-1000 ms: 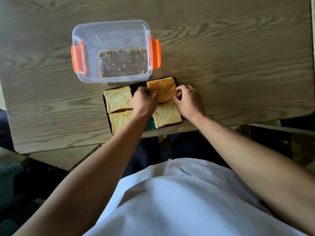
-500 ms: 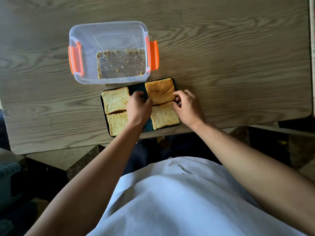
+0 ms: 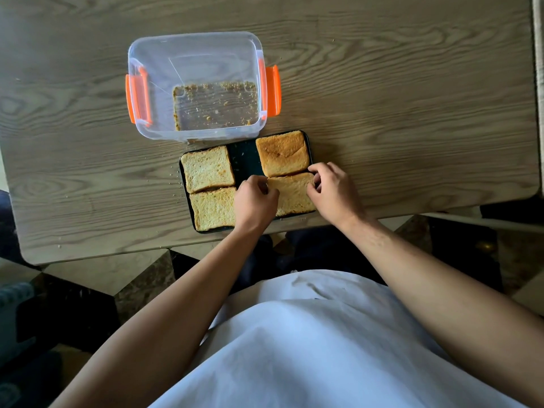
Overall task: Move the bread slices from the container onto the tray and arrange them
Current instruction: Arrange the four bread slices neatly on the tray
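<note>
A dark tray [image 3: 245, 156] lies at the table's near edge with several bread slices on it. A darker toasted slice [image 3: 282, 153] sits at the far right, and a pale slice [image 3: 293, 192] lies just below it. Two more slices lie on the left, one far [image 3: 207, 168] and one near [image 3: 212, 208]. My left hand [image 3: 254, 201] pinches the left edge of the pale near-right slice. My right hand [image 3: 332, 191] pinches its right edge. The clear container [image 3: 194, 54] with orange clips stands behind the tray and holds only crumbs.
The wooden table [image 3: 412, 113] stretches wide to the right and left of the tray. Crumbs dot the wood left of the tray. The table's near edge runs just below the tray, with a tiled floor [image 3: 97, 272] beneath.
Both hands have slid down from the darker far-right slice to the edges of the pale slice below it. The darker slice now lies uncovered.
</note>
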`<state>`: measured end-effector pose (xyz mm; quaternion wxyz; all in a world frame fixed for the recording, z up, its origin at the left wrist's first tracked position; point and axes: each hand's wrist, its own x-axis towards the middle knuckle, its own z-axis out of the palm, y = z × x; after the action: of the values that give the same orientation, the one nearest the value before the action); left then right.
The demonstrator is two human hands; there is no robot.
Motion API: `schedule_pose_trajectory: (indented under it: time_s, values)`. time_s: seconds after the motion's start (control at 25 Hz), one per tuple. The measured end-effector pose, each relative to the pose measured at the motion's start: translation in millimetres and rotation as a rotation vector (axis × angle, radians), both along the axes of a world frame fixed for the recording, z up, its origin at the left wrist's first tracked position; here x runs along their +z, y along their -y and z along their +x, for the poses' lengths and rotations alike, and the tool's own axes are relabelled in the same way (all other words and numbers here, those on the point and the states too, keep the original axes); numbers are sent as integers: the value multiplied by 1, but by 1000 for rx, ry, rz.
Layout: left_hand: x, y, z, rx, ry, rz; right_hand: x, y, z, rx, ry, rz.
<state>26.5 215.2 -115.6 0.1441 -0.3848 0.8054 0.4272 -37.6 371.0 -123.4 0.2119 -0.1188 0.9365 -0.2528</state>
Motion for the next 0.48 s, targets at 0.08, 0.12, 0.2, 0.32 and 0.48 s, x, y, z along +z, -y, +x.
schedule_pose_trajectory:
  time_s: [0.08,0.12,0.2,0.32,0.48]
  values:
    - [1,-1,1,27,26,11,0,-2,3,-23,-11,-7]
    - [1,-2,2,33,42,24,-1,-3,5,-34,-15,-8]
    - [2,-5,6,44,70,66,-3,-5,9,-52,-14,-6]
    - [0,-6,8,77,74,111,-6,-6,9,-68,5,-17]
    - [-2,-4,8,80,64,114,-7,-5,6,-69,12,-18]
